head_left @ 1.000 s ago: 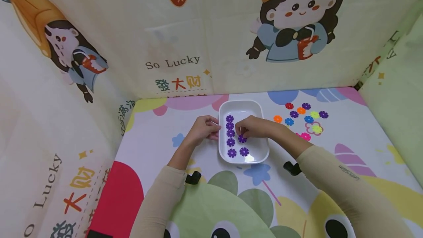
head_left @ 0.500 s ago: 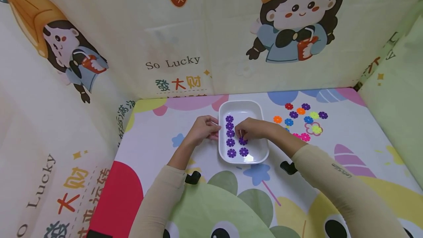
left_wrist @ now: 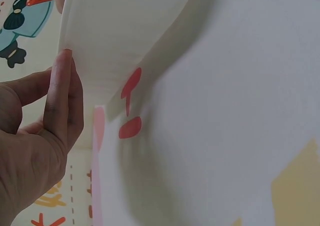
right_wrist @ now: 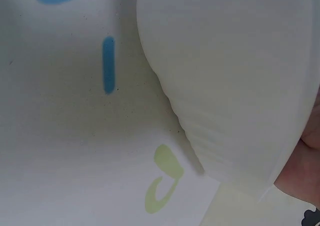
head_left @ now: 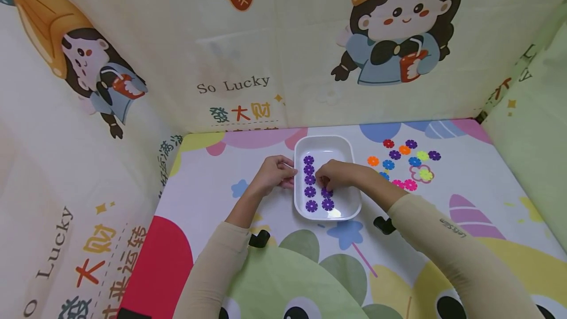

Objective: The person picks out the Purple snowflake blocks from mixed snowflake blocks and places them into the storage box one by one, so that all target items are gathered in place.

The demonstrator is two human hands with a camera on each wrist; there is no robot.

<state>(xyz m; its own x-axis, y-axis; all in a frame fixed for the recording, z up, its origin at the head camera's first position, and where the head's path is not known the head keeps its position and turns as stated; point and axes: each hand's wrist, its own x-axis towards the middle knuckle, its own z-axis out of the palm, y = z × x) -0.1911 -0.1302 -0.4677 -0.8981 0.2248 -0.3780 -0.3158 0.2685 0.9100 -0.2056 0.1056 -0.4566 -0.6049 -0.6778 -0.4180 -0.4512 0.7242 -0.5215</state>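
Note:
A white tray (head_left: 345, 213) lies on the table. Several purple notched, flower-like discs (head_left: 311, 206) form a column along its left side. A shorter second column starts to their right with one purple disc (head_left: 328, 204) near the tray's front. My left hand (head_left: 272, 174) holds the tray's left rim; in the left wrist view its fingers (left_wrist: 62, 95) meet the rim from outside. My right hand (head_left: 338, 175) reaches into the tray, fingers curled, with its fingertips on another purple disc (head_left: 327, 193), partly covered. The right wrist view shows mostly the tray's outer wall (right_wrist: 225, 85).
Loose discs in red, orange (head_left: 373, 161), blue (head_left: 388, 165), yellow, pink (head_left: 410, 185) and purple (head_left: 434, 155) lie right of the tray, beyond my right forearm. A printed cloth (head_left: 239, 53) hangs behind the table and along both sides.
My right hand has drawn the purple disc slightly toward me, closer to the front disc of the second column. My left hand and the tray stay in place.

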